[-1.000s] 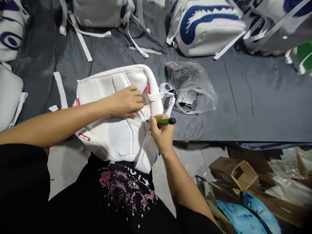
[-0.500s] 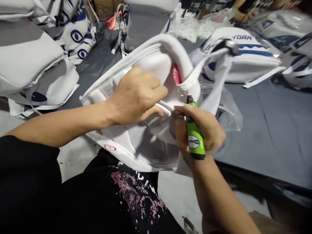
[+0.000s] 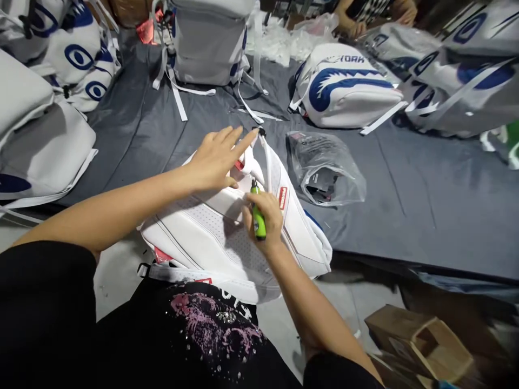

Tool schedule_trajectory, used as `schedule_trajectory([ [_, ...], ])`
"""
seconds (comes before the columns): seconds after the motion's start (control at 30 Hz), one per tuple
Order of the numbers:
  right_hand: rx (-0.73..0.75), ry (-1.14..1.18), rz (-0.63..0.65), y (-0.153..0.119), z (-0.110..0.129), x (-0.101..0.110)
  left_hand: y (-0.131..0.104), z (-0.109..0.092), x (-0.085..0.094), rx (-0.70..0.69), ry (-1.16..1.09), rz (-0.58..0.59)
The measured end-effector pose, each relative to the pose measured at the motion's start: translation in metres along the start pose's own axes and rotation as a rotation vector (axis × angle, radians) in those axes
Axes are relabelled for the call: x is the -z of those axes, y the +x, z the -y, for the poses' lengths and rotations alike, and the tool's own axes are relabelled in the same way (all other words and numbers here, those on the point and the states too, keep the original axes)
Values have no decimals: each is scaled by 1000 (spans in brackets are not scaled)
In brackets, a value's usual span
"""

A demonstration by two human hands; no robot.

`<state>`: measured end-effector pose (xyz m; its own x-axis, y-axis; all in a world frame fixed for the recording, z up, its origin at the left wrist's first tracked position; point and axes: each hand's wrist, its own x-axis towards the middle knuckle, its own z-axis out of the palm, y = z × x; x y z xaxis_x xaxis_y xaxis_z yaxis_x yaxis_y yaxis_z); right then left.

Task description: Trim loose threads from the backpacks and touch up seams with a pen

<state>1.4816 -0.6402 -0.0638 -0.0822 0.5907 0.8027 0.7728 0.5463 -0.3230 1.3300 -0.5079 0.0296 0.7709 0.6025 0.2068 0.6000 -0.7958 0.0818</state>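
A white backpack [image 3: 235, 243] lies across the table edge and my lap, its dotted padded back panel and straps facing up. My right hand [image 3: 265, 219] is wrapped round a bright green stick-shaped tool [image 3: 258, 221] with black ends. The tool's narrow tip points away from me, over the bag near its top; its exact kind is not clear. My left hand [image 3: 214, 160] is open with fingers spread, over the upper part of the bag by the shoulder straps. Red labels [image 3: 283, 198] show on the straps.
A clear plastic bag [image 3: 336, 162] with dark contents lies right of the backpack. More white and blue backpacks [image 3: 348, 86] stand along the far side and left. Another person's hand [image 3: 357, 28] is at the back. A cardboard box [image 3: 421, 340] sits at lower right.
The backpack has gone from held up with its inside showing to lying with its back panel up. My left hand has opened from a curled grip. The tool stays in my right hand.
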Motion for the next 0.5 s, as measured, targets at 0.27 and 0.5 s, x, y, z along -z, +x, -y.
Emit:
schedule_trajectory([
  [0.27, -103, 80, 113, -26, -3, 16, 31, -10, -30, -196, 142, 191],
  [0.5, -405, 279, 31, -34, -13, 9, 24, -21, -43, -189, 204, 202],
])
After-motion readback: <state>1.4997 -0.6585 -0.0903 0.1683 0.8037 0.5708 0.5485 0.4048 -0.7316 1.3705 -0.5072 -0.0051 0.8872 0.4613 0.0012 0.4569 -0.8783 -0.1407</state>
